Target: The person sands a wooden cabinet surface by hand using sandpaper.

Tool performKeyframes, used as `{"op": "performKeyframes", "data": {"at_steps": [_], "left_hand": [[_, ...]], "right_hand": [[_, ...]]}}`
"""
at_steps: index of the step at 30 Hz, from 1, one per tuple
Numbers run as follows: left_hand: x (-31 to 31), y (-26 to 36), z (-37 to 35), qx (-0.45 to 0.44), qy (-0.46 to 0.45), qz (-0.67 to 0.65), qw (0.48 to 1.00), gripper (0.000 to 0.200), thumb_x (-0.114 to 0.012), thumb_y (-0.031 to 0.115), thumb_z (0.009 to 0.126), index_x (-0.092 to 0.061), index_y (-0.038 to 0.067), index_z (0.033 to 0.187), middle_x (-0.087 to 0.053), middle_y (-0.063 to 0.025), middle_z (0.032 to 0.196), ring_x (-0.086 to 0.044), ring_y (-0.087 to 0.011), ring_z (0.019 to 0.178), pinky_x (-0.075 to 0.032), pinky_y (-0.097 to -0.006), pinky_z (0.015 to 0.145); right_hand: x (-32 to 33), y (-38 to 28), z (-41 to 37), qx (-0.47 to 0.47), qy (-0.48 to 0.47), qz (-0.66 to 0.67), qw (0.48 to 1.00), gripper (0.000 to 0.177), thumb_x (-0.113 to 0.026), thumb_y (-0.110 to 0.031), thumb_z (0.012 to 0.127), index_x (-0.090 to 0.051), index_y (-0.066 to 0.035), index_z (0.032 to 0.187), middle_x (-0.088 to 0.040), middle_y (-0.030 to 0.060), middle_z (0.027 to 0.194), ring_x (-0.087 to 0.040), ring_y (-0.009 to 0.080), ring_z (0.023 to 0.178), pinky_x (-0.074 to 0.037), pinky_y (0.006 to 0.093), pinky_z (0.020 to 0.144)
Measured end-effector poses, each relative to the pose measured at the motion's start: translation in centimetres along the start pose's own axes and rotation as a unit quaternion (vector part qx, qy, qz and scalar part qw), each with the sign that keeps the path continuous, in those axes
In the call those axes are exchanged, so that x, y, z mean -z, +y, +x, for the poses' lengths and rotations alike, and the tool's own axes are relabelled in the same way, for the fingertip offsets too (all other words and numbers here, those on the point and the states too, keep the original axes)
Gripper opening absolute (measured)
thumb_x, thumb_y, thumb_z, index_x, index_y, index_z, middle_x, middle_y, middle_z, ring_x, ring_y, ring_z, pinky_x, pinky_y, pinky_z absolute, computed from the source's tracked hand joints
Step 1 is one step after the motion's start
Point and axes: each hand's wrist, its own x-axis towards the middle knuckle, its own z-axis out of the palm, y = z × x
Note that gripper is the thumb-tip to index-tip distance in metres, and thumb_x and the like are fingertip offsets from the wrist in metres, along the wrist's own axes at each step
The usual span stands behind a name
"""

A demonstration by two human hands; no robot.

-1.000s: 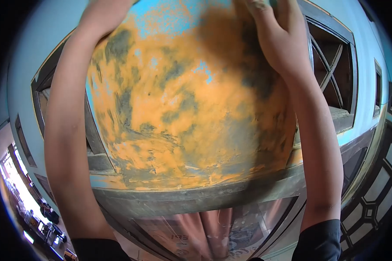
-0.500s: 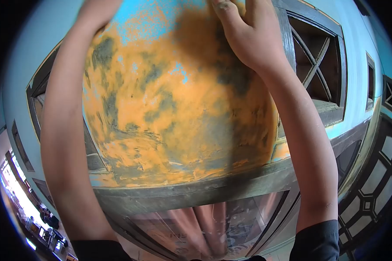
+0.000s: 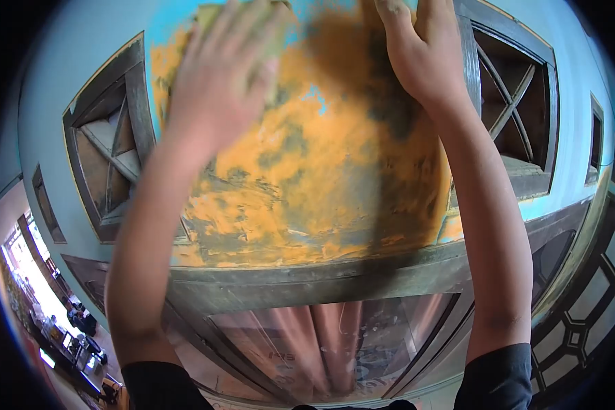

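Note:
A wall section [image 3: 294, 164] in front of me is covered in patchy orange and grey, with bits of bright blue paint showing, mostly near the top. My left hand [image 3: 219, 85], blurred by motion, presses a yellowish-olive sheet that looks like sandpaper [image 3: 276, 44] against the upper left of this section. Its fingers stretch over the sheet. Higher on the right, my right hand [image 3: 427, 61] rests on the wall with thumb and fingers apart; the fingertips are cut off by the top edge. I see nothing held in it.
Wooden vent frames with crossed bars flank the section, one at left [image 3: 109, 154] and one at right [image 3: 512, 102]. Below runs a dark wooden beam [image 3: 307, 283] over a glass pane [image 3: 383, 342] with pinkish curtains behind. A bright opening [image 3: 31, 263] lies far left.
My left hand has come down and to the right from the top edge, bringing the sheet into view. The right hand stays against the wall; the whole view has shifted slightly.

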Motion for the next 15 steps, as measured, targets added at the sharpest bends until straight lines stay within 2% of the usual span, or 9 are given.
{"op": "performKeyframes", "data": {"at_steps": [1,4,5,7,9,11,12,14,15], "left_hand": [[2.0,-0.4,2.0,0.071,-0.077,0.025,0.994,0.057,-0.027,0.021,0.11,-0.017,0.007,0.164,-0.009,-0.0105,0.173,-0.005,-0.0272,0.16,-0.003,-0.0404,0.132],[0.0,-2.8,7.0,0.166,0.019,0.025,0.986,0.058,-0.027,0.023,0.11,-0.015,0.006,0.164,-0.009,-0.0105,0.173,-0.005,-0.0277,0.16,-0.003,-0.0403,0.132],[-3.2,-3.5,8.7,0.172,0.07,0.074,0.98,0.058,-0.027,0.024,0.11,-0.016,0.006,0.164,-0.01,-0.0109,0.173,-0.005,-0.0279,0.16,-0.003,-0.0404,0.132],[-2.9,-1.5,7.4,0.131,0.058,0.061,0.988,0.058,-0.026,0.026,0.111,-0.017,0.005,0.164,-0.011,-0.0123,0.173,-0.005,-0.0283,0.16,-0.004,-0.0404,0.131],[3.5,5.3,3.3,0.006,-0.15,0.05,0.987,0.058,-0.026,0.027,0.111,-0.019,0.004,0.164,-0.012,-0.0141,0.172,-0.007,-0.0291,0.16,-0.004,-0.0407,0.131],[4.5,7.0,2.1,-0.077,-0.257,0.097,0.958,0.058,-0.026,0.028,0.111,-0.02,0.004,0.163,-0.013,-0.0149,0.172,-0.007,-0.0299,0.16,-0.005,-0.0411,0.131],[3.4,6.2,1.7,-0.083,-0.22,0.096,0.967,0.058,-0.026,0.029,0.111,-0.02,0.004,0.163,-0.013,-0.0149,0.172,-0.007,-0.0301,0.16,-0.005,-0.0413,0.131],[3.3,3.7,1.8,-0.034,-0.125,0.006,0.992,0.059,-0.025,0.031,0.111,-0.02,0.005,0.164,-0.013,-0.0148,0.172,-0.007,-0.0305,0.16,-0.004,-0.0417,0.131],[2.5,1.0,2.6,0.023,-0.094,-0.018,0.995,0.059,-0.024,0.032,0.111,-0.019,0.006,0.164,-0.013,-0.0145,0.172,-0.007,-0.0304,0.16,-0.004,-0.0416,0.131]], "right_hand": [[-0.1,0.2,0.0,0.001,0.001,-0.003,1.0,0.049,-0.053,-0.022,0.103,-0.046,0.0,0.146,-0.051,0.0256,0.144,-0.048,0.0401,0.136,-0.037,0.0461,0.115],[-0.2,0.5,0.0,0.0,0.002,-0.013,1.0,0.049,-0.053,-0.024,0.104,-0.045,0.0,0.146,-0.05,0.0253,0.145,-0.047,0.0397,0.137,-0.036,0.0459,0.116],[-0.2,0.4,-0.1,-0.003,0.002,-0.017,1.0,0.049,-0.052,-0.025,0.104,-0.045,0.0,0.146,-0.05,0.0252,0.145,-0.047,0.0394,0.138,-0.036,0.0459,0.116],[-0.2,0.3,-0.2,-0.009,0.009,-0.018,1.0,0.049,-0.05,-0.025,0.106,-0.045,0.0,0.147,-0.05,0.0251,0.145,-0.047,0.0389,0.139,-0.035,0.0459,0.117],[-0.4,0.5,-0.2,-0.019,0.023,-0.009,1.0,0.048,-0.048,-0.026,0.107,-0.046,0.0,0.146,-0.05,0.0251,0.146,-0.046,0.0384,0.14,-0.034,0.046,0.118],[-0.5,0.7,-0.3,-0.015,0.027,-0.011,0.999,0.047,-0.047,-0.026,0.107,-0.046,0.001,0.146,-0.05,0.0249,0.147,-0.045,0.0383,0.14,-0.033,0.046,0.119],[-0.4,0.6,-0.2,-0.011,0.031,-0.015,0.999,0.047,-0.047,-0.026,0.107,-0.046,0.001,0.146,-0.05,0.0249,0.147,-0.045,0.0382,0.141,-0.033,0.0461,0.119],[0.1,-0.9,0.0,-0.036,0.005,-0.025,0.999,0.048,-0.047,-0.027,0.107,-0.047,0.001,0.146,-0.05,0.0245,0.147,-0.045,0.0386,0.141,-0.033,0.046,0.119],[-0.1,-0.2,0.0,-0.032,0.005,-0.027,0.999,0.048,-0.047,-0.028,0.107,-0.047,0.001,0.146,-0.05,0.0244,0.148,-0.045,0.0386,0.141,-0.033,0.0461,0.119]]}}
